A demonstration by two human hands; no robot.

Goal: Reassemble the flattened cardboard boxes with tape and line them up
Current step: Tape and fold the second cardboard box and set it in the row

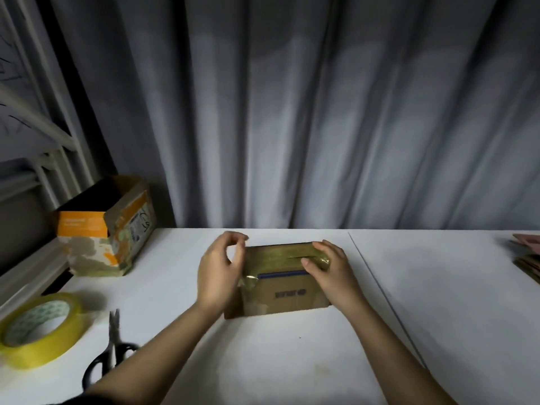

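- Your hands work a small brown box (285, 283) at the middle of the white bench (263, 361), the box standing on the bench with glossy yellowish tape (280, 254) running across its top.
- Your right hand (330, 273) rests on the box's right end, fingers bent over the far top edge and thumb pressing the tape down on top.
- Your left hand (219, 270) sits at the box's left end, fingers curled, fingertips close to the thumb above the corner; whether they pinch a tape end cannot be told. A loose tape tab (249, 278) shows at the box's left side, just beside that hand.
- A blue stripe and a dark printed logo show on the box's near face.
- A second box (108, 229), orange and brown, worn, open at the top, stands at the bench's far left corner, well apart from the one in hand.
- A yellow tape roll (38, 328) lies at the near left edge, black-handled scissors (112, 352) just beside it, blades pointing away from you.
- Flat cardboard (529, 258) is stacked at the far right edge.
- A grey curtain (321, 112) hangs behind the bench.
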